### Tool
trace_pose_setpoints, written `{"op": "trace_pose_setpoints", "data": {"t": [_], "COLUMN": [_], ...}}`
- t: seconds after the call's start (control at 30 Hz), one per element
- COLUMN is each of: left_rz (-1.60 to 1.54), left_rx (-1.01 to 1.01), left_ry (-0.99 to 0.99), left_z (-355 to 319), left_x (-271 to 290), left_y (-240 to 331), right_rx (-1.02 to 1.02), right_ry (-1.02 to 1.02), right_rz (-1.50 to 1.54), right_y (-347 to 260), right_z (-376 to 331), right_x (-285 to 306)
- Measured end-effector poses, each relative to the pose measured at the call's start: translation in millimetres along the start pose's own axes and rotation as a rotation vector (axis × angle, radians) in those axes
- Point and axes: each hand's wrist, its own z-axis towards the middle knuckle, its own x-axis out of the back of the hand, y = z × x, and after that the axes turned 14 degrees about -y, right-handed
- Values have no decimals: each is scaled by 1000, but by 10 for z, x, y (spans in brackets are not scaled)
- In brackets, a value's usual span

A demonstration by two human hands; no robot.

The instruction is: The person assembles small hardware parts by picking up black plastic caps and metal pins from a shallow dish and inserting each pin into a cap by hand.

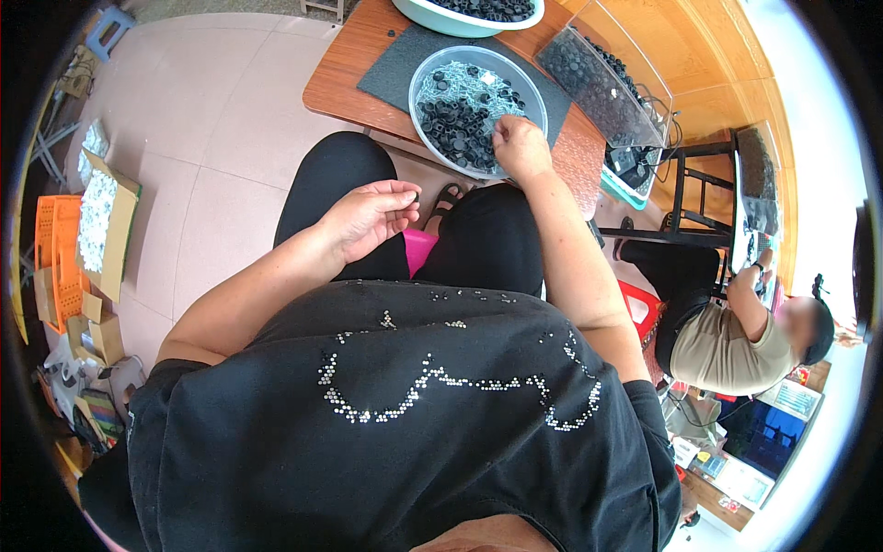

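Blk shirt (395, 469) w/ studs nearest cam. L hand (370, 216), over lap: thumb + fingers clamped on small blk piece (417, 196). R hand (522, 149) at bowl (535, 92): fingertips together, contents can't tell. Best: pinch one cap singly, clear of pins. Blk caps (452, 129): round, heaped nearside; silvery pins (464, 83) beyond.

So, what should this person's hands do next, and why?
Perhaps the right hand should pick one piece from the bowl: its fingertips are right over the black pieces, while the left hand, apart from the bowl, seems to pinch a small dark piece. Whether the right already holds something is unclear.
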Motion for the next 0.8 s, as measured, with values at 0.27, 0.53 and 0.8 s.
{"op": "trace_pose_setpoints", "data": {"t": [0.27,0.53,0.8], "left_rz": [-54,-40,-80], "left_rx": [-13,-7,-41], "left_ry": [-9,-2,-45], "left_z": [-7,-17,-9], "left_x": [16,-3,19], "left_y": [0,10,21], "right_rx": [-99,-117,-127], "right_ry": [66,56,46], "right_rz": [294,429,590], "right_y": [-15,-58,-141], "right_z": [-68,-115,-190], "right_x": [8,53,88]}}
